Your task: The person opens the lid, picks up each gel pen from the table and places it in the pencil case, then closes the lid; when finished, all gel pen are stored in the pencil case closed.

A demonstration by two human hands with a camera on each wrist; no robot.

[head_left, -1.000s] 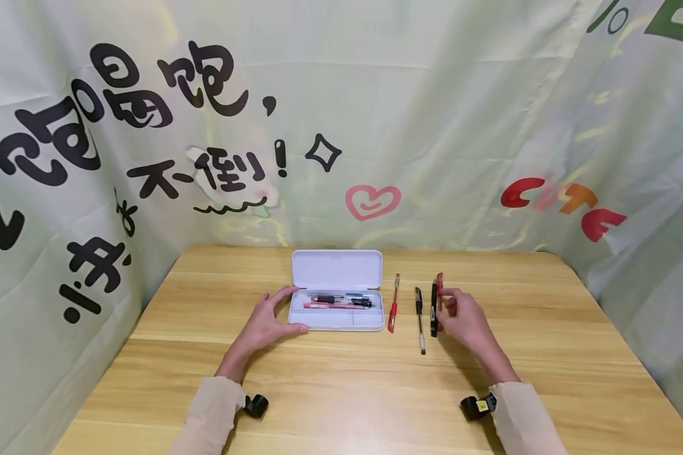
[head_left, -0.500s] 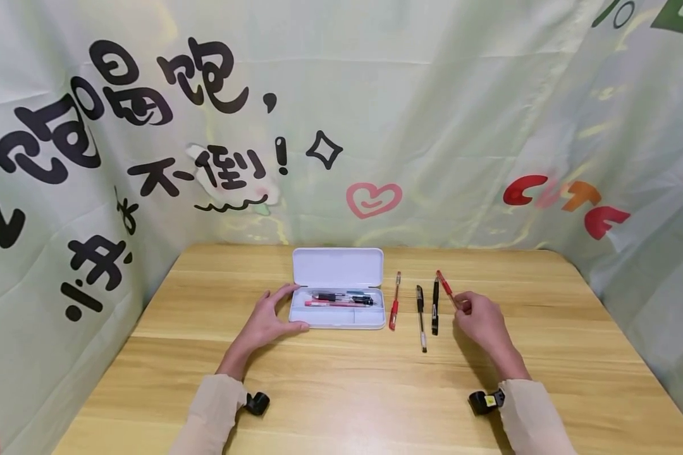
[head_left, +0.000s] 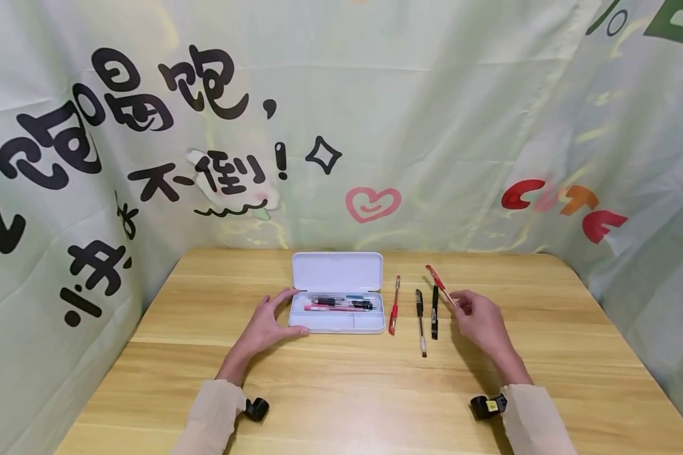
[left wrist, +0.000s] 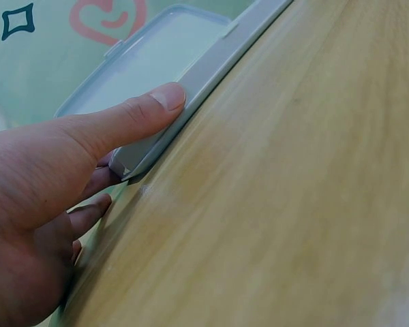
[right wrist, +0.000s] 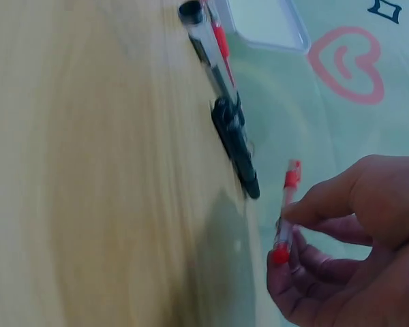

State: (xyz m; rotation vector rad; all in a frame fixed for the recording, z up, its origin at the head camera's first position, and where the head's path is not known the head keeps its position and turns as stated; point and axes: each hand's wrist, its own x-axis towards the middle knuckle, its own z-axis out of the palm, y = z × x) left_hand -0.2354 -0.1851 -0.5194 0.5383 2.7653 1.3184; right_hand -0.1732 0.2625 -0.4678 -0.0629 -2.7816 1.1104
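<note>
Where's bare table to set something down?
Free: wooden table on the near side of the pencil case, between the sleeves; also left of the left hand and right of the right hand. Crowded: between case and right hand, where a red gel pen and two black pens lie.

From above the near side of the tabletop (head_left: 341, 395), the head view looks forward and down, far enough back to take in the backdrop (head_left: 432, 126); the left wrist camera (head_left: 257, 409) looks from close behind the left hand (head_left: 266, 325), tilted, along the front of the pencil case (head_left: 338, 272). The right wrist camera (head_left: 486, 407), similarly near the right hand (head_left: 480, 321), faces past the black pens (right wrist: 235, 146), steeply tilted; all three views share the pencil case and pink heart (head_left: 371, 208).
</note>
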